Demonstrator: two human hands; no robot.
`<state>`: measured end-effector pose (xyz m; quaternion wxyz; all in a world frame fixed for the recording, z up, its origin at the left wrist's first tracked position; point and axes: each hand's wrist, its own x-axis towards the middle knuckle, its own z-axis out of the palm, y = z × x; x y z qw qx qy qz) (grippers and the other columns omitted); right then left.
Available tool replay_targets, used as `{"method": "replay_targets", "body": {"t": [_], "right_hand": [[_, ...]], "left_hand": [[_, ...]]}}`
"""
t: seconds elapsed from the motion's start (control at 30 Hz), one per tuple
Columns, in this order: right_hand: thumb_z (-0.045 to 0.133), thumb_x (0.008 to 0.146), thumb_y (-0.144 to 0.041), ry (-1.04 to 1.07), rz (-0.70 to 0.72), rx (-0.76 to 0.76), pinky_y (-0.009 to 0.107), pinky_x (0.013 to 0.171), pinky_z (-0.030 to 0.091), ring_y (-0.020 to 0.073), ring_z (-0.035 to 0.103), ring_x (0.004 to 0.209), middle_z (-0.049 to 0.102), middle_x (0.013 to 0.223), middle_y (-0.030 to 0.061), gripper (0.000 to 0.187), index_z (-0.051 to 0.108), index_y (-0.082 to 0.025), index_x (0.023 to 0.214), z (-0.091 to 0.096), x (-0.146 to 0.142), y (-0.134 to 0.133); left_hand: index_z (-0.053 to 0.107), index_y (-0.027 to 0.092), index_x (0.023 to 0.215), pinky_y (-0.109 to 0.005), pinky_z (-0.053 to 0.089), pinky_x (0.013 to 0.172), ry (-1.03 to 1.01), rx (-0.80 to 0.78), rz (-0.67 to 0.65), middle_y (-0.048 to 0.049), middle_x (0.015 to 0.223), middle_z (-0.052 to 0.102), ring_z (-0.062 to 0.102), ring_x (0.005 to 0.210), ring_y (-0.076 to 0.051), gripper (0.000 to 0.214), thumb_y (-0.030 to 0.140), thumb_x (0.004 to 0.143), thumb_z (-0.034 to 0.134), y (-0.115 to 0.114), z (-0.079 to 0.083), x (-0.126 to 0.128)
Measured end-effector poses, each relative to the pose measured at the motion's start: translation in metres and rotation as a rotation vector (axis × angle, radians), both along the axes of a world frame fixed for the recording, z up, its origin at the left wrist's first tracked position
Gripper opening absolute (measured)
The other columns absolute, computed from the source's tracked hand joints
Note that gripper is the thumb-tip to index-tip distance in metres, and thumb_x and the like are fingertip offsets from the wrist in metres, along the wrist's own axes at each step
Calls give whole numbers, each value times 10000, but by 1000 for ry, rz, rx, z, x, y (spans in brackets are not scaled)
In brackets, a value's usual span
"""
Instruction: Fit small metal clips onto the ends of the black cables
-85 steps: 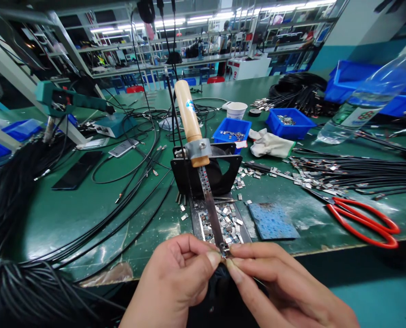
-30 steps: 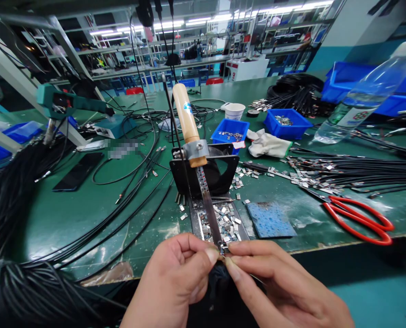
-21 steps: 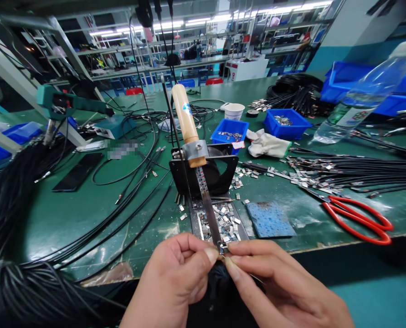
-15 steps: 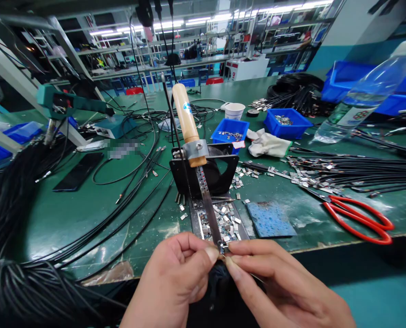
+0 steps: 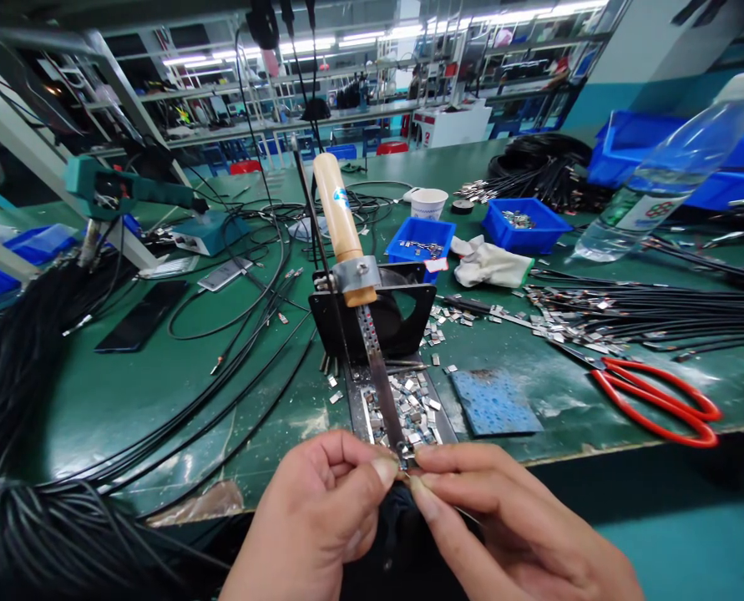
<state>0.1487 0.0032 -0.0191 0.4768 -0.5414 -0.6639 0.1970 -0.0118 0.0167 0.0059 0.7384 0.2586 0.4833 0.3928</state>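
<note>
A soldering iron with a wooden handle is clamped in a black stand, its metal shaft slanting down toward me. At the iron's tip my left hand and my right hand meet, thumbs and forefingers pinched on a tiny metal piece and a dark cable end held against the tip. The piece is mostly hidden by my fingers. Several small metal clips lie in the tray under the shaft.
Red-handled scissors lie at the right front, a blue sponge pad beside the tray. Black cable bundles fill the left; more cables with metal ends lie right. Blue bins, a white cloth, a cup, a water bottle.
Almost nothing moved. Both hands stay pinched at the iron's tip, with only a slight shift of the fingers and of the view.
</note>
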Motion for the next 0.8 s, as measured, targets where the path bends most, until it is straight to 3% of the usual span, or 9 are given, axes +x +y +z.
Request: {"method": "replay_targets", "body": {"t": [0.1, 0.23, 0.37, 0.5, 0.57, 0.63, 0.7, 0.8], "right_hand": [[710, 704, -592, 163, -94, -75, 62, 771, 593, 47, 695, 877, 678, 777, 92, 493, 741, -108, 794, 6, -9, 5], [639, 697, -721, 326, -104, -145, 73, 770, 591, 40, 669, 852, 640, 725, 87, 624, 715, -106, 771, 10, -14, 10], [653, 727, -653, 395, -51, -241, 45, 740, 576, 26, 667, 830, 641, 732, 76, 559, 694, -99, 788, 0, -7, 3], [638, 813, -438, 339, 191, -486, -4, 701, 549, -16, 672, 746, 670, 820, 50, 341, 662, -98, 823, -12, 0, -7], [626, 813, -494, 383, 159, -467, 8, 685, 549, -14, 656, 731, 654, 773, 52, 402, 660, -93, 815, -12, -2, -7], [625, 768, -624, 449, 31, -353, 34, 701, 560, 6, 645, 770, 623, 711, 62, 537, 667, -90, 795, -8, -8, -4], [616, 724, -714, 477, -58, -269, 53, 722, 568, 18, 636, 801, 598, 682, 65, 626, 667, -92, 774, -3, -14, 0], [608, 709, -743, 491, -81, -242, 57, 713, 564, 17, 625, 789, 580, 664, 62, 654, 658, -93, 754, -1, -15, 4]], "left_hand": [[569, 104, 793, -173, 146, 460, 12, -33, 41, 79, 499, 361, 221, 451, -13, 465, 426, 712, 894, -2, 0, 3], [568, 98, 730, -166, 111, 472, 39, -94, 164, 80, 458, 361, 190, 430, 6, 545, 456, 589, 953, -5, 2, 9], [583, 86, 682, -153, 114, 453, 34, -117, 193, 56, 467, 421, 219, 402, 19, 569, 446, 498, 984, -9, 5, 10], [610, 76, 659, -137, 126, 436, 34, -113, 196, 40, 490, 461, 246, 390, 28, 558, 447, 480, 987, -11, 6, 10], [624, 69, 651, -132, 129, 427, 51, -95, 197, 11, 543, 528, 263, 386, 35, 560, 454, 469, 987, -12, 5, 10], [626, 63, 655, -126, 129, 422, 49, -87, 189, -15, 599, 580, 278, 385, 42, 562, 455, 474, 985, -13, 2, 10], [626, 64, 666, -121, 120, 423, 38, -89, 173, -1, 558, 549, 271, 382, 42, 552, 453, 500, 980, -14, 0, 9], [626, 63, 669, -122, 121, 421, 21, -95, 176, -5, 554, 554, 284, 370, 41, 551, 447, 498, 982, -14, -1, 9]]}}
